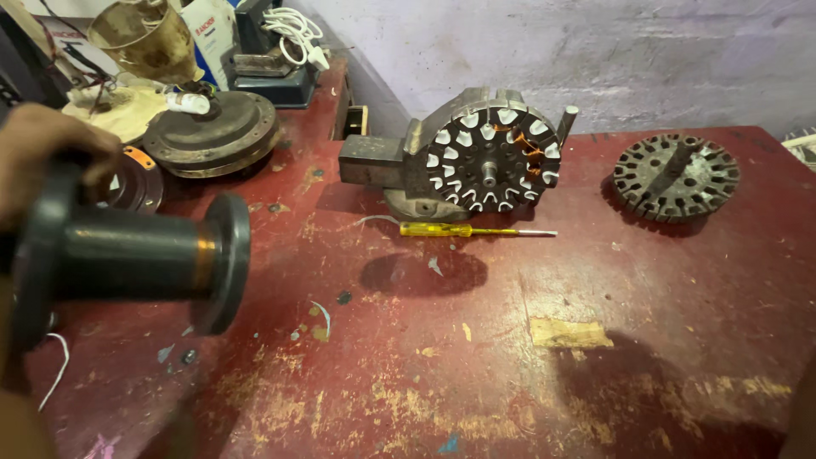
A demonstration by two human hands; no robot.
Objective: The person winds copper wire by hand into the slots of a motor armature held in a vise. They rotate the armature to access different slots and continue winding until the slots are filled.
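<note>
The left hand [42, 157] sits at the far left of the view, and its fingers [85, 149] curl over the near end of a big black plastic spool with round flat ends [127, 255], gripping it tight. The spool lies on its side in the air above the worn dark red wooden table [476, 357], with a thin band of copper-coloured wire showing close to its far round end. The right hand is out of the picture. Just behind the spool sit a small round orange-edged part [136, 178] and a round rusty metal cover [212, 127]. Farther out, near the middle of the table, a round grey metal motor core with white slot papers and a little copper wire [489, 157] stands upright, clamped in a grey metal vise [374, 161]. A yellow-handled screwdriver [467, 230] lies flat on the table just in front of the vise. Well apart, at the far right, a second round grey slotted metal core [676, 177] lies flat.
</note>
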